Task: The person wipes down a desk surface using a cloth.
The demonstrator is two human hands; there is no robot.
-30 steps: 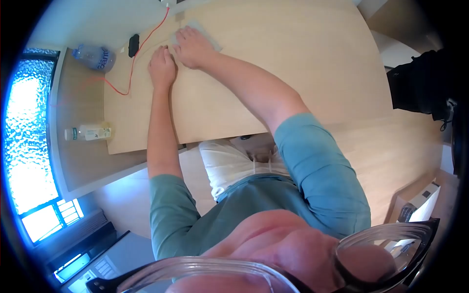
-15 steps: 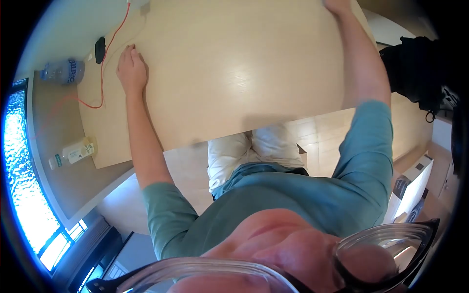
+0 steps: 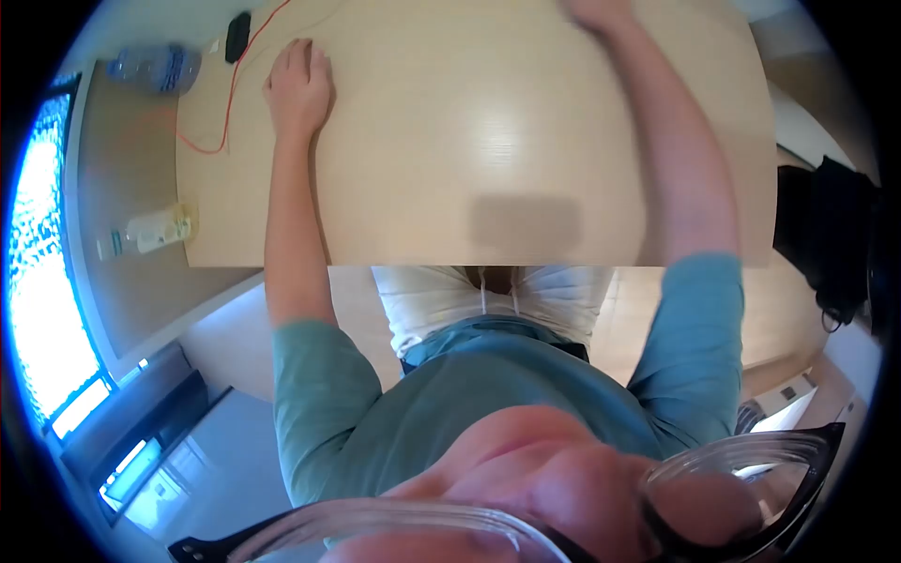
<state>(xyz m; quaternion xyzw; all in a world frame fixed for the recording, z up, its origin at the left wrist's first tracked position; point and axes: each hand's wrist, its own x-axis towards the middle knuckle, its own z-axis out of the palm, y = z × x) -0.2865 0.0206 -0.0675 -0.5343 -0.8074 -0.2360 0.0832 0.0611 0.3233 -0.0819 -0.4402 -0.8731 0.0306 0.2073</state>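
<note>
My left hand (image 3: 300, 89) lies palm down on the pale wooden table (image 3: 450, 103), its fingers loosely stretched and holding nothing I can see. To its left, a red cord (image 3: 231, 103) runs over the tabletop beside a small black object (image 3: 238, 38). My right hand (image 3: 599, 13) is at the top edge of the view, over the far part of the table. It is blurred, and its fingers are cut off by the frame, so their pose and anything in them stay hidden.
A clear bottle with a blue label (image 3: 169, 69) and a white-labelled bottle (image 3: 160, 229) are at the table's left side. A black bag-like item (image 3: 826, 235) hangs at the right. My legs (image 3: 488, 296) are at the table's near edge.
The view has turned, so the table edge now looks level. My right hand appears further left in the view. My left hand keeps its flat pose near the red cord.
</note>
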